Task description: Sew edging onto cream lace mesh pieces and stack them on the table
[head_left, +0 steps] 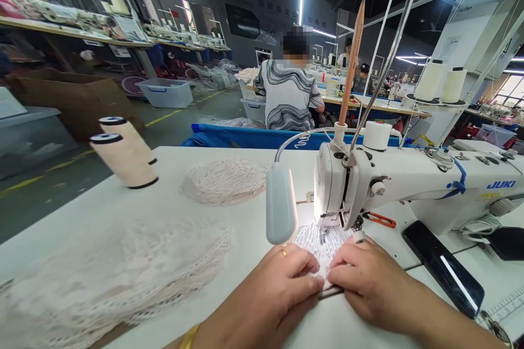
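A piece of white lace (325, 242) lies under the needle area of a white sewing machine (376, 166), lit by the grey lamp (280, 204). At its near left edge, my left hand (286, 278) pinches the lace between bent fingers and thumb. My right hand (364, 278) grips the near right edge, close to the presser foot, fingers curled. Both hands rest low on the table, almost touching. Part of the lace is hidden beneath my fingers.
Lace stacks (225, 180) and a larger lace pile (123, 278) lie left. Thread cones (126, 158) stand behind them. A phone (444, 267) and orange thread snips (380, 220) are right. A person (290, 90) sits ahead, back turned.
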Available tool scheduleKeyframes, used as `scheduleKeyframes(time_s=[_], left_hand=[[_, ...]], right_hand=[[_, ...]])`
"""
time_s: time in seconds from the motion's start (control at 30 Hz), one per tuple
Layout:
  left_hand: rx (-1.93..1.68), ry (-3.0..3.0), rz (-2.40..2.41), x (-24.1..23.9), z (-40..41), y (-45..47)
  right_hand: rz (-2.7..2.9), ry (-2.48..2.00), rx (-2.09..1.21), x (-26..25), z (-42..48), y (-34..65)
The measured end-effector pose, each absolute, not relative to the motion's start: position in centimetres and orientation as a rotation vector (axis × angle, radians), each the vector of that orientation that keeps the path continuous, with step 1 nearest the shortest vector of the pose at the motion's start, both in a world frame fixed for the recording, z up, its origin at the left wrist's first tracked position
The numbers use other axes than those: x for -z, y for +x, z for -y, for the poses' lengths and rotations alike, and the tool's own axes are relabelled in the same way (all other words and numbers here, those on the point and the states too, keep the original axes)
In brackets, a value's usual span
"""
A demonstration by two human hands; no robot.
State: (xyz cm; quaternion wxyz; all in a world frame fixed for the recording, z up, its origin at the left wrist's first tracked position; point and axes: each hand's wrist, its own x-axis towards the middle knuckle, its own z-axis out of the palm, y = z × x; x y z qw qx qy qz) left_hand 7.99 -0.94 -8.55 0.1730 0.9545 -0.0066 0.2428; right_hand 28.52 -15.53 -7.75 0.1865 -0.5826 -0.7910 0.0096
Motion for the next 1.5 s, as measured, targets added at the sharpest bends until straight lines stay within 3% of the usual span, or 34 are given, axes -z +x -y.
scheduleKeyframes(time_s=[0.67, 0.83, 1.03, 1.5], left_hand=[[-0.717, 2.799, -0.066, 8.5, 0.1, 9.1], [-0.874, 2.673, -0.092, 9.6, -1.0, 9.8], [-0.764, 2.541, -0.282, 11.2, -2.0, 10.2], [-0.770, 2.763, 0.026, 8.2, 0.3, 8.8]], right_hand=[[2.186, -1.750, 0.062, 8.8, 14.9, 28.8], [2.101, -1.759, 0.134, 9.3, 14.4, 28.8], [1.909, -1.664, 0.084, 9.6, 13.8, 28.9], [2.092, -1.774, 0.068, 9.4, 14.8, 28.6]])
